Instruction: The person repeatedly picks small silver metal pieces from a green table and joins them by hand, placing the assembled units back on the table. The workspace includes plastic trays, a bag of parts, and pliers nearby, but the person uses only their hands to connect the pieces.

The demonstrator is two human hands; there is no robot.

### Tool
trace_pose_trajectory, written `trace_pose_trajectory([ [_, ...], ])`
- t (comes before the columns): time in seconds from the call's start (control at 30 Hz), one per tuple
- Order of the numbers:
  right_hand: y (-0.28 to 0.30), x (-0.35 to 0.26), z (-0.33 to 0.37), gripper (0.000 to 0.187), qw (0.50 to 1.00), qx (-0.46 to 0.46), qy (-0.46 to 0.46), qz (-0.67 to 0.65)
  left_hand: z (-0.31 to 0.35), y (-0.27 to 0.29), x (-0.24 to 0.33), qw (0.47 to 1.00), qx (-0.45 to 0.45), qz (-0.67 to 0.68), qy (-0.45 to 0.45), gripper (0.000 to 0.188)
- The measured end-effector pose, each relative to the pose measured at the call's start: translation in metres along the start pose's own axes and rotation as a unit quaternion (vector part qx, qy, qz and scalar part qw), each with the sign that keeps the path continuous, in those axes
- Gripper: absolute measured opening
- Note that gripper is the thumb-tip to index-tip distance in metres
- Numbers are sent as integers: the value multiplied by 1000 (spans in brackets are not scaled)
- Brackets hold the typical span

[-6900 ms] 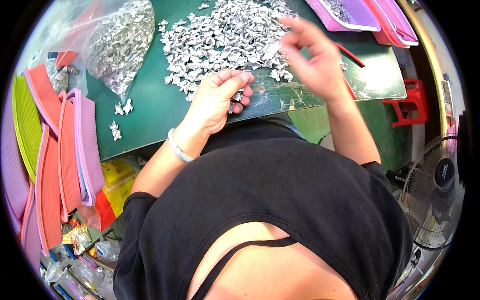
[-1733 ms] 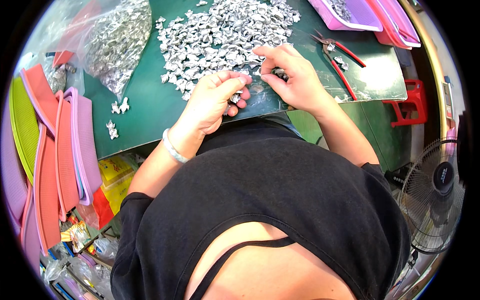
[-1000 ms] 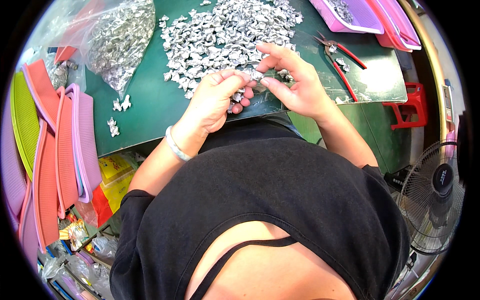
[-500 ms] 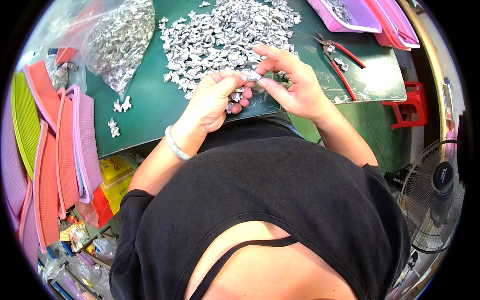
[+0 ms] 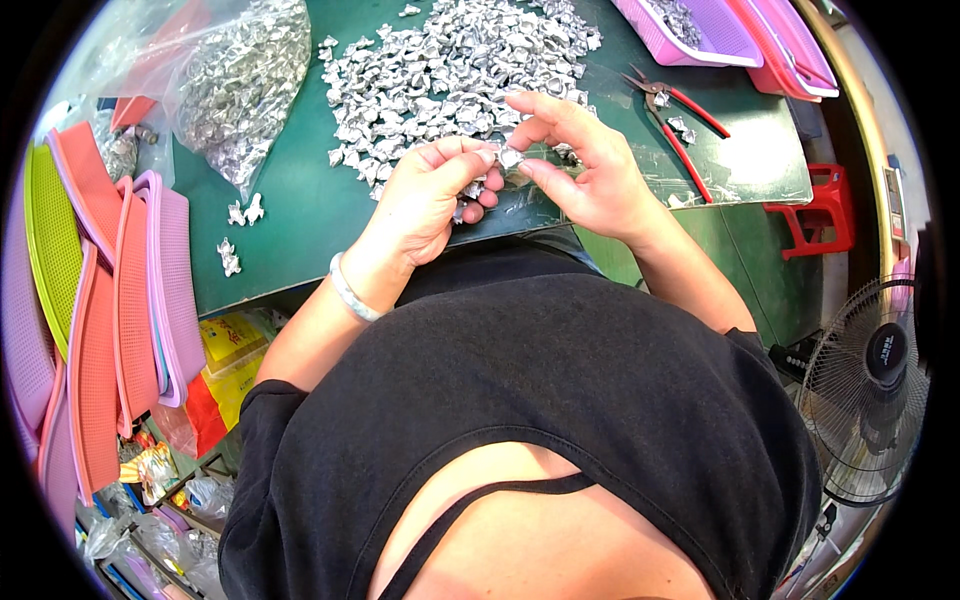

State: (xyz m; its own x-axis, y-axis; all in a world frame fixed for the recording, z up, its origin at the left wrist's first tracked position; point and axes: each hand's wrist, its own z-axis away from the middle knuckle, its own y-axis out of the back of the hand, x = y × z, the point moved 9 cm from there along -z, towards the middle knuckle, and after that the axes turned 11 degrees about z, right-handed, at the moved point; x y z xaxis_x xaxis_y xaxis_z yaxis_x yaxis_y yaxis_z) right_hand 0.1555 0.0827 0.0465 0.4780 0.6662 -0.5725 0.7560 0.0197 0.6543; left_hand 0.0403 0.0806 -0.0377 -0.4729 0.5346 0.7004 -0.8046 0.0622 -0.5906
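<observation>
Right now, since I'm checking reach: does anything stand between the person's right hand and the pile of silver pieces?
Nothing visible does: the right hand is at the near edge of the silver pile. The red-handled pliers lie off to its right.

Counting now: makes two bare hands, a left hand (image 5: 430, 195) and a right hand (image 5: 592, 175)! Then one pair of red-handled metal pliers (image 5: 653, 87), one red plastic stool (image 5: 832, 190), one round black wire-caged fan (image 5: 886, 352), one pale ring-shaped bracelet (image 5: 348, 291). Just one lime-green perforated plastic basket (image 5: 52, 240)! Lying loose at left, three small silvery metal pieces (image 5: 229, 257); in the silvery metal heap (image 5: 460, 70), simply too many to count!
</observation>
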Motion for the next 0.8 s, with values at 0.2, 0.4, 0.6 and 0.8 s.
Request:
trace_pose_trajectory([
  [0.2,1,-2,0,54,1000,27,0,-9,1,0,-1,1000,5,1,-2,10],
  [0.4,1,-3,-1,53,999,31,-1,-13,0,0,-1,1000,-2,6,0,10],
  [0.6,-1,-2,1,53,999,29,-9,-16,1,0,-2,1000,-10,8,-1,10],
  [0.8,-2,1,5,53,999,34,-20,-29,2,-1,-5,1000,-7,5,5,10],
])
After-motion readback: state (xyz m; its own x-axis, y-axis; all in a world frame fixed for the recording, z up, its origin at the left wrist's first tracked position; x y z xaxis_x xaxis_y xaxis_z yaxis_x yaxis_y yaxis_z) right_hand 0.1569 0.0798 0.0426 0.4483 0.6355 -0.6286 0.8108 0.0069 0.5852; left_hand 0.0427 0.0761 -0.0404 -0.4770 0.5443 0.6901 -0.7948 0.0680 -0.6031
